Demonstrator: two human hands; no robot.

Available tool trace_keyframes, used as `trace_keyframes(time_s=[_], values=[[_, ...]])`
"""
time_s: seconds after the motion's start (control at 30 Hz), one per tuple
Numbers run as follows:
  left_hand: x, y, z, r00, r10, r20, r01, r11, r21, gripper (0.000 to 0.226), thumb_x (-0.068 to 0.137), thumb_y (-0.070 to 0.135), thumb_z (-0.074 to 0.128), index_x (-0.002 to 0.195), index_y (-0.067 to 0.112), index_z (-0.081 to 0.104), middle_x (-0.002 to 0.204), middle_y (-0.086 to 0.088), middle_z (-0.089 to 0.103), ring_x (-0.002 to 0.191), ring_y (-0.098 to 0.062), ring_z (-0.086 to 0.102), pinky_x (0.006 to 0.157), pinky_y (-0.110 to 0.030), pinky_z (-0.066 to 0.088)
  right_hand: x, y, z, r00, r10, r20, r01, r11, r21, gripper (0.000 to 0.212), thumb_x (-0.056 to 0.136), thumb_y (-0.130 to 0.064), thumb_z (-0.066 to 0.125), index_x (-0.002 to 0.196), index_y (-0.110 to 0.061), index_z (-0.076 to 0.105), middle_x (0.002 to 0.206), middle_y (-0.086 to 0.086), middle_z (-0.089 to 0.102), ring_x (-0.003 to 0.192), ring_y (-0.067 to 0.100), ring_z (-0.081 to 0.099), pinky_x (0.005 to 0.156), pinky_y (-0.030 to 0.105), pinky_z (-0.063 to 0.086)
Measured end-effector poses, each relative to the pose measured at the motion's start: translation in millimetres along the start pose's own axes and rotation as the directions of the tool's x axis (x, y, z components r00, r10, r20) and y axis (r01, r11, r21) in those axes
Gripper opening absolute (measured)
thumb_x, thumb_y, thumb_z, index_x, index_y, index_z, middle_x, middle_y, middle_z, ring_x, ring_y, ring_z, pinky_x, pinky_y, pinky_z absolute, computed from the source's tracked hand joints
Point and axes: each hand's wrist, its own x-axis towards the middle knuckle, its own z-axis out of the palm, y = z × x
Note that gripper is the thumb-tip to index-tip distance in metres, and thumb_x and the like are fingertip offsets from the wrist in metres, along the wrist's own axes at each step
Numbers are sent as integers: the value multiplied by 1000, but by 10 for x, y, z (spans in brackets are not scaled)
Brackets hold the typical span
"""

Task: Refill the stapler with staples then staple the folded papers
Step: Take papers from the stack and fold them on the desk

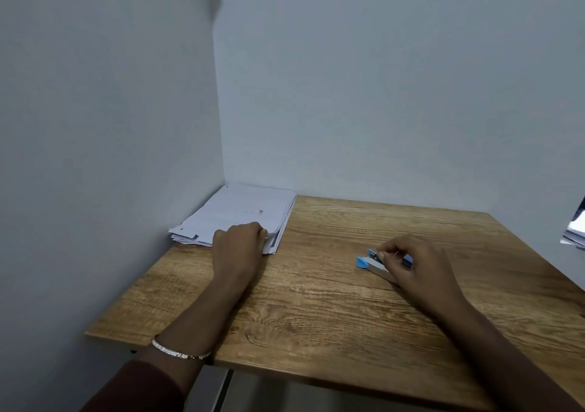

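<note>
- The stack of papers [240, 212] lies at the far-left corner of the table [316, 310], at about 10 o'clock.
- The left hand [239, 240] curls its fingers round the stack's near edge (a bracelet [180, 351] sits on that wrist).
- The stapler [368, 264], blue and metal, lies on the table at about 2 o'clock, well apart from the stack.
- The right hand [408, 262] grasps the stapler, fingers pinching its top; the rear end is hidden beneath the palm.
</note>
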Motion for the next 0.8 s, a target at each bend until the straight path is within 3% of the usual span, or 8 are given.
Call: trace_keyframes(time_s=[0.17, 0.27, 0.37, 0.5, 0.57, 0.67, 0.8], values=[[-71, 61, -59, 990, -109, -84, 78, 946, -314, 16, 88, 33, 72, 76, 21, 74, 74, 7, 75, 73, -21, 69, 72, -37, 50, -6, -15, -6, 1000, -3, -4, 3, 1000, 18, 10, 89, -17, 71, 94, -18, 80, 86, -7, 73, 84, 9, 63, 71, 34, 52], [-136, 132, -165, 983, -146, -108, 90, 909, -408, 20, 87, 38, 74, 75, 22, 75, 71, 6, 75, 71, -19, 68, 74, -41, 52, -3, -84, -8, 999, -51, -9, 51, 998, 43, 9, 89, -18, 70, 92, -19, 79, 85, -10, 72, 83, 6, 61, 70, 34, 51], [-226, 263, -300, 991, -13, -132, -36, 931, -363, 23, 92, 40, 68, 78, 23, 73, 71, 6, 75, 71, -19, 69, 85, -41, 48, 24, -250, 39, 987, -161, -15, 162, 982, 97, 17, 87, -14, 73, 102, -20, 76, 93, -10, 72, 88, 7, 63, 74, 29, 49], [-377, 611, -552, 966, 218, -140, -249, 931, -265, 22, 95, 44, 63, 83, 26, 71, 70, 6, 74, 70, -18, 67, 90, -38, 41, 10, -586, 190, 970, -214, 115, 171, 939, 299, 55, 82, -20, 78, 133, -29, 61, 124, -17, 65, 106, -2, 62, 82, 19, 51], [-428, 756, -672, 949, 295, -112, -315, 903, -293, 22, 95, 44, 62, 85, 27, 71, 71, 5, 75, 73, -16, 69, 92, -38, 43, -22, -694, 275, 968, -193, 158, 112, 902, 418, 48, 80, -16, 75, 124, -33, 67, 116, -18, 68, 96, -3, 65, 74, 14, 50], [-474, 845, -792, 929, 370, 16, -323, 832, -452, 23, 90, 47, 67, 84, 26, 74, 74, 7, 77, 78, -8, 71, 86, -37, 51, -126, -680, 309, 978, -120, 172, 29, 889, 457, 24, 84, -7, 69, 98, -23, 78, 90, -10, 75, 83, 0, 68, 69, 16, 50], [-537, 580, -820, 877, 442, 188, -262, 768, -584, 35, 78, 55, 76, 104, 32, 71, 95, 19, 76, 93, 9, 67, 83, -23, 52, -302, -478, 188, 963, -91, 254, -61, 843, 535, 13, 91, -23, 73, 86, -32, 80, 76, -10, 77, 73, 4, 70, 65, 21, 49]])
